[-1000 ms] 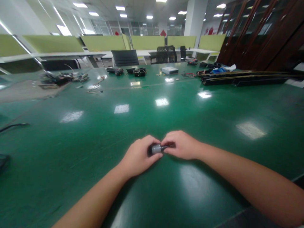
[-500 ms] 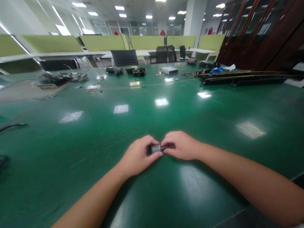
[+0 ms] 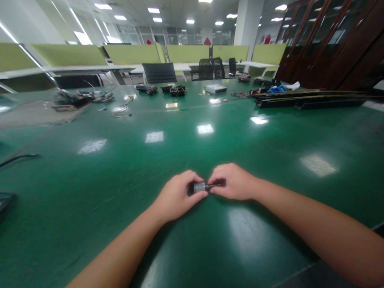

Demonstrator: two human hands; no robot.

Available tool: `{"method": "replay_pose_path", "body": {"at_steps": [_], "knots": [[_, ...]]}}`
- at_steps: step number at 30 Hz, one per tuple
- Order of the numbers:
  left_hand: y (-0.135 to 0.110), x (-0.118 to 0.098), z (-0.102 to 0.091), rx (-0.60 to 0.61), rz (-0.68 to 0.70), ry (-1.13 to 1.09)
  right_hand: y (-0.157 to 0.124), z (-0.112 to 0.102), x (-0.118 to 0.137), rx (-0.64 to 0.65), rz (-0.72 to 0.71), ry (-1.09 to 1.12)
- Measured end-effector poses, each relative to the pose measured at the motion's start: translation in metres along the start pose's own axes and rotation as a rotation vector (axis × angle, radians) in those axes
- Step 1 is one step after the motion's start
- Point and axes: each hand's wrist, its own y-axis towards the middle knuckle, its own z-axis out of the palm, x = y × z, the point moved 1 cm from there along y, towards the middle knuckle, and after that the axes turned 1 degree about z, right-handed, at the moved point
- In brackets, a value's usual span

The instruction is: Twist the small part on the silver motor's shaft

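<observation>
A small grey cylinder [image 3: 199, 187] with a dark, narrow end lies level between my two hands, low over the green tabletop [image 3: 126, 172]. Thumb and fingers of my left hand [image 3: 177, 196] curl around its body, and its left end is in shadow inside the grip. My right hand [image 3: 235, 182] pinches the thin dark part [image 3: 209, 187] on the right. That part runs back under the right fingers, where I cannot make out its shape. The fingertips of both hands are close together.
Along the far side lie tangled wires and parts [image 3: 84, 97], a dark power tool [image 3: 146, 89], black parts [image 3: 177, 91], a grey box [image 3: 215, 89] and long black rails [image 3: 312, 99]. A black cable [image 3: 19, 159] is at the left. Chairs [image 3: 159, 73] stand behind.
The right hand has shifted very slightly up and right, showing a little more of the thin dark part. Both hands keep their hold. The whole view has drifted a little.
</observation>
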Motion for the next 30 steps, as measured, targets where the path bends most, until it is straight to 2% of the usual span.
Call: {"method": "replay_pose_path", "body": {"at_steps": [30], "knots": [[-0.003,0.005,0.000,0.001,0.002,0.007,-0.008,-0.016,-0.012,0.089,0.138,0.017]]}}
